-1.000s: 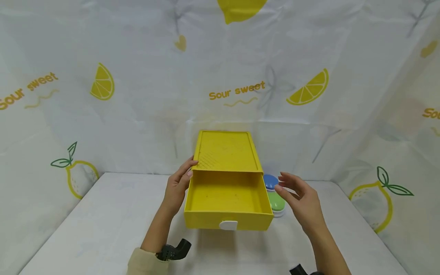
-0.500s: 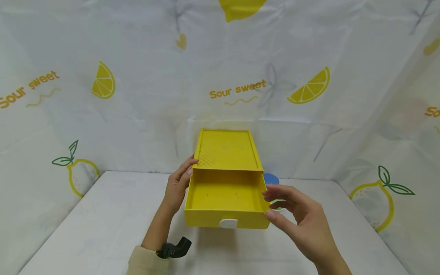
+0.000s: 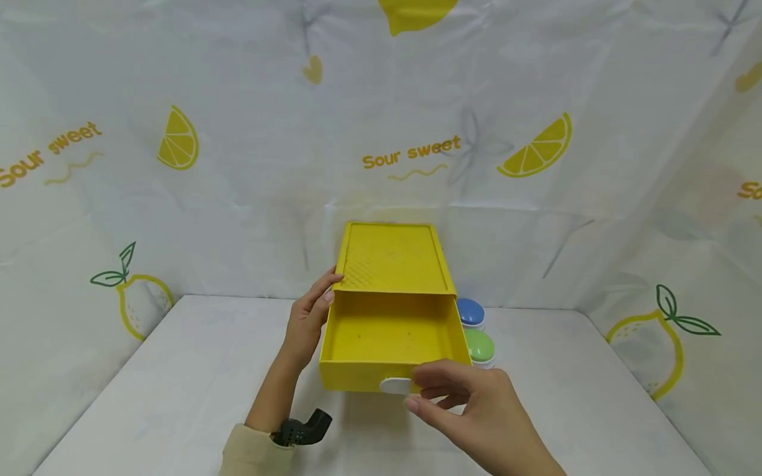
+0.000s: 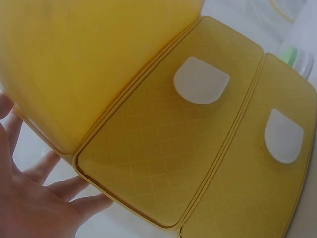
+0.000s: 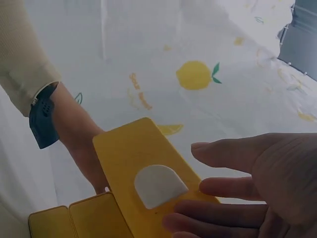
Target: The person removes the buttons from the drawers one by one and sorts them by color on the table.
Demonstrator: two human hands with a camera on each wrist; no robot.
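Note:
A yellow drawer cabinet [image 3: 393,258] stands at the back of the table, its top drawer [image 3: 393,344] pulled out and bare inside. On the drawer front is a white pull tab [image 3: 395,385]. My left hand [image 3: 306,324] rests against the cabinet's left side, fingertips at the top edge; in the left wrist view its fingers [image 4: 81,206] spread along that side. My right hand [image 3: 470,406] is at the right half of the drawer front, thumb and fingers apart beside the tab. In the right wrist view the fingertips overlap the drawer front [image 5: 133,148].
Two lower drawers with white tabs, one in the middle [image 4: 153,158] and one at the bottom [image 4: 233,193], are closed. Right of the cabinet stand a blue-topped round container [image 3: 470,311] and a green-topped one [image 3: 479,345]. A lemon-print sheet [image 3: 238,165] hangs behind the white table [image 3: 178,396].
My right hand has moved from beside the round containers leftward and toward me, to the drawer front near the white tab. The left hand and the cabinet have stayed put.

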